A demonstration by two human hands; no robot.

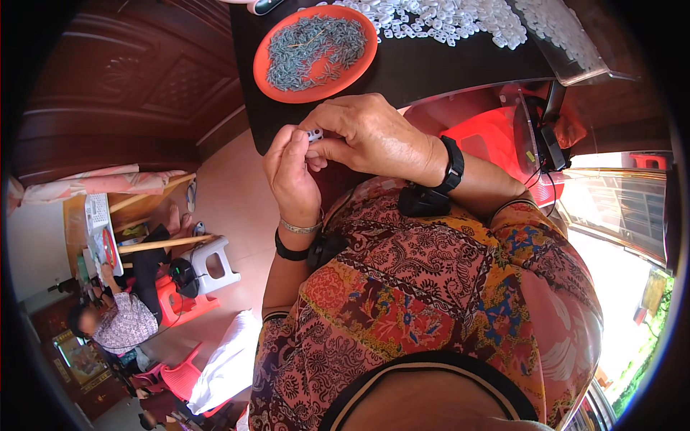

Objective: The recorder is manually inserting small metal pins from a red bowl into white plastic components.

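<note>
While both hands meet at the table edge, the left hand (291,176) and right hand (366,133) pinch a small white piece (314,134) between closed fingertips, seemingly for close fitting; an orange plate (267,54) of grey pins lies at twelve o'clock; white pieces (460,21) heap at one o'clock.

You have an orange plate (267,54) of small grey-green pieces at the far edge of the black table (431,68), with a heap of small white parts (445,18) just beside it. Off to your left another person (118,316) sits by a white stool (212,266) and red plastic chairs (180,377), near a dark wooden door (144,79)
</note>
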